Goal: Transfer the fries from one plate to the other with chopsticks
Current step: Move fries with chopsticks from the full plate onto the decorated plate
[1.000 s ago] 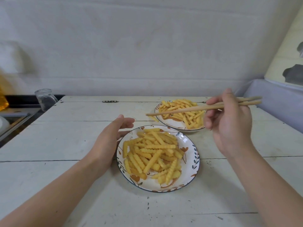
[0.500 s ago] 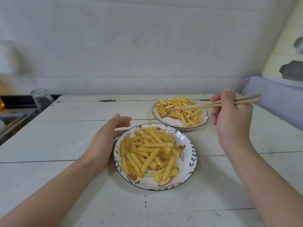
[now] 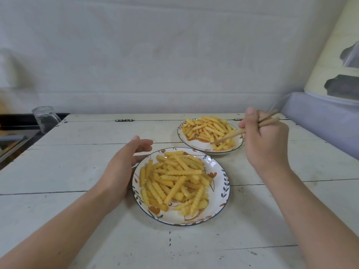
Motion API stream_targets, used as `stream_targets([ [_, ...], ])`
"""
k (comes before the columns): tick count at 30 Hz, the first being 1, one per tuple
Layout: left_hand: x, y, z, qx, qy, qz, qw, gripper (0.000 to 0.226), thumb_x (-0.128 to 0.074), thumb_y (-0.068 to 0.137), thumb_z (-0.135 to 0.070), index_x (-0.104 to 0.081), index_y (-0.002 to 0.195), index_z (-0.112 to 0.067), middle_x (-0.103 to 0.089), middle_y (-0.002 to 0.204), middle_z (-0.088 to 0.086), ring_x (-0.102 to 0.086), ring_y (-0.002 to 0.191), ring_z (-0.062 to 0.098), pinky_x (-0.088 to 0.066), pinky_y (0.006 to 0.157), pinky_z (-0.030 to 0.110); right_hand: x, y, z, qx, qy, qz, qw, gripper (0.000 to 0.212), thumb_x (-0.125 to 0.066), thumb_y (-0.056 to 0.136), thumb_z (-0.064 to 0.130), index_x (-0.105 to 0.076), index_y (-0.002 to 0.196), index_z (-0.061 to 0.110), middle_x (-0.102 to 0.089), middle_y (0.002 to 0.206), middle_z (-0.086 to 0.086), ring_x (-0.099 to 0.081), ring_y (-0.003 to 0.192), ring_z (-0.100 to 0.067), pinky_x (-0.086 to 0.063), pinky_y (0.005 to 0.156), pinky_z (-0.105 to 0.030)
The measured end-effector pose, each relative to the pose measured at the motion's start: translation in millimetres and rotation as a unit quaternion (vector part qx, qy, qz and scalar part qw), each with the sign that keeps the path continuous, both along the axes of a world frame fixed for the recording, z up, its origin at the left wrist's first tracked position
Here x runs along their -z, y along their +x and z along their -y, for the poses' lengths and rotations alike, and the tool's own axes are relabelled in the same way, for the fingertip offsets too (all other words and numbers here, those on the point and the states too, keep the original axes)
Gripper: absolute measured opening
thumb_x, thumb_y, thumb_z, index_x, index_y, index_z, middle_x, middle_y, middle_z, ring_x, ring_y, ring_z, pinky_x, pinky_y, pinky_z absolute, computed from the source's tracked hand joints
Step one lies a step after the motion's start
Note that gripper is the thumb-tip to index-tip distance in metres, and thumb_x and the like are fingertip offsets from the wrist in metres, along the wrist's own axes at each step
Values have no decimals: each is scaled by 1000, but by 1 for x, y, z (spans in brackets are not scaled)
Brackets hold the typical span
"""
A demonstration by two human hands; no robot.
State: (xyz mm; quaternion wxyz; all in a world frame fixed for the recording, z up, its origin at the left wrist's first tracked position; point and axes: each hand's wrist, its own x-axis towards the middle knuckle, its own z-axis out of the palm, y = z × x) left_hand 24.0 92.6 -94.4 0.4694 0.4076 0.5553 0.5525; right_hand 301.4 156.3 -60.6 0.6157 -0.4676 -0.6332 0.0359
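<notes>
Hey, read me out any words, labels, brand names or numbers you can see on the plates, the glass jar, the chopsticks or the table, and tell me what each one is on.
No readable text anywhere in this view.
Near plate: painted flowers and leaves only, no words.
Far plate: same painted pattern, no words.
Glass jar: no label visible.
Chopsticks: plain wood, no markings.
Table: only cracks and specks.

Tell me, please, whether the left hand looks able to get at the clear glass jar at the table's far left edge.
Probably yes. The left hand is open beside the near floral plate and holds nothing, and only bare white wooden table lies between it and the clear glass jar. It would likely need a long stretch, though.
</notes>
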Motion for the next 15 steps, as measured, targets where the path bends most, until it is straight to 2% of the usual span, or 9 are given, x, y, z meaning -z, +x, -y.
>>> stream_targets([
  [2,0,-1,0,1,1,-3,1000,44,-43,108,-57,-83,98,-39,-72,125,-9,-70,118,20,-51,110,57,0,-1,1,-25,-27,-67,997,48,-44,103,36,-66,71,7,-51,48,14,-53,47,-4,-40,53,-25],
  [4,0,-1,0,3,0,-4,1000,44,-43,107,-57,-82,98,-40,-72,125,-10,-69,119,21,-51,111,58,-6,-1,2,-58,-55,-183,980,45,-45,103,31,-63,66,14,-48,46,7,-45,42,-12,-36,46,-26],
  [7,1,-1,0,6,2,-3,1000,46,-42,108,-57,-83,98,-39,-72,124,-11,-70,118,21,-51,111,58,-20,-3,8,-123,-91,-345,926,50,-45,105,27,-59,58,15,-42,46,-2,-35,36,-19,-27,40,-20],
  [9,1,-1,0,3,3,-3,1000,46,-42,108,-56,-83,98,-38,-73,121,-12,-70,116,20,-52,110,56,-25,-8,13,-179,-117,-417,883,54,-47,105,29,-59,54,16,-40,48,-4,-32,36,-19,-25,41,-20],
  [11,1,-1,-1,1,3,-4,1000,46,-42,108,-56,-83,99,-36,-74,119,-14,-71,114,19,-53,108,55,-24,-16,17,-220,-143,-431,863,56,-47,105,32,-60,52,17,-40,48,-4,-32,36,-17,-24,41,-21],
  [15,1,-2,-2,6,5,1,1000,46,-42,108,-56,-83,100,-35,-72,123,-10,-71,114,20,-53,108,55,-14,-38,26,-247,-181,-350,885,58,-43,107,33,-61,55,15,-41,46,-7,-34,33,-19,-25,41,-21],
])
